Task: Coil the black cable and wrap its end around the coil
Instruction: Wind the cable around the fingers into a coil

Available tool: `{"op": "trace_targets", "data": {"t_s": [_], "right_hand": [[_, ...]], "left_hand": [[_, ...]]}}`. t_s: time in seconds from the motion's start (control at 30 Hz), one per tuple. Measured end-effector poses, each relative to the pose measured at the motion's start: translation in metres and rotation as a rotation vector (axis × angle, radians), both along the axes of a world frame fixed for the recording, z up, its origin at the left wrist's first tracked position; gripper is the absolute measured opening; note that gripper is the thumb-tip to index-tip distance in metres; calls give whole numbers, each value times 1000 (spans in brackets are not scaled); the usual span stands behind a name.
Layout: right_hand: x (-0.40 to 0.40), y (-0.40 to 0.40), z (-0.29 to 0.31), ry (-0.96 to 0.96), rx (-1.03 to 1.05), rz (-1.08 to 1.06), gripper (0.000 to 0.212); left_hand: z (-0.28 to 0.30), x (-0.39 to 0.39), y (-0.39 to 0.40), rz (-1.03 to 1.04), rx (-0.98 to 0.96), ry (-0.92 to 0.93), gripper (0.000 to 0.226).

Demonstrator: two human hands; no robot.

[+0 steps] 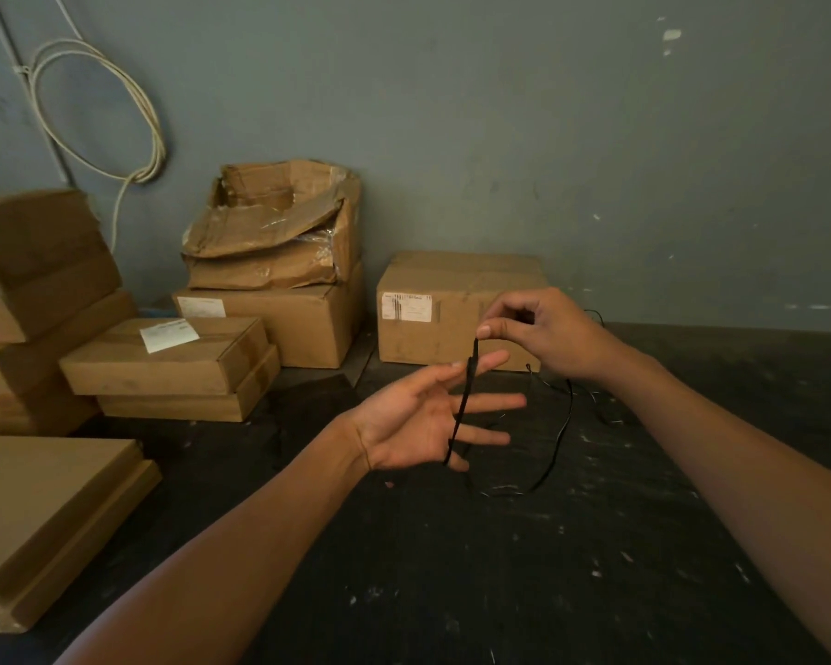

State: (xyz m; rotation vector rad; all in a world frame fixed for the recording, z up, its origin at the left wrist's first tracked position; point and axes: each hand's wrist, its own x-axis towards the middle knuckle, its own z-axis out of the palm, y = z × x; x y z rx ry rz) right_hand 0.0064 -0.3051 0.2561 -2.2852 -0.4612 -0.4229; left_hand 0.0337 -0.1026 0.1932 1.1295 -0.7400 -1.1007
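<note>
A thin black cable [462, 406] runs in a tight bundle across the spread fingers of my left hand [421, 424], from the index finger down to the little finger. My left palm faces up and its fingers are apart. My right hand [543, 331] pinches the top of the cable bundle between thumb and forefinger, just above the left fingertips. A slack length of the cable [560, 439] hangs below my right wrist in a loop and trails onto the dark floor.
Cardboard boxes stand along the grey wall: one [456, 309] right behind my hands, a crushed stack [279, 261] further left, flat boxes [169, 362] and more [44, 520] at the left edge. A white cable coil [111, 103] hangs on the wall. The dark floor [500, 568] is speckled.
</note>
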Motion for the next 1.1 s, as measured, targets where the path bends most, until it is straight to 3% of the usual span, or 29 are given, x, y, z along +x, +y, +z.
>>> {"op": "trace_targets", "data": {"t_s": [0.13, 0.23, 0.37, 0.57, 0.83, 1.1], "right_hand": [[-1, -2, 0, 8, 59, 25, 22], [2, -7, -14, 61, 155, 47, 12], [1, -6, -53, 154, 236, 70, 20], [-10, 23, -115, 242, 103, 50, 24], [-38, 58, -111, 398, -208, 149, 24], [-54, 60, -58, 147, -400, 90, 23]], "left_hand": [[6, 0, -2, 4, 49, -66, 42], [15, -4, -3, -22, 4, -73, 45], [24, -7, -4, -46, -72, -53, 48], [38, 3, -4, 7, -169, 22, 47], [50, 29, 0, 186, -217, 51, 47], [24, 44, 12, 339, -57, 25, 48]]}}
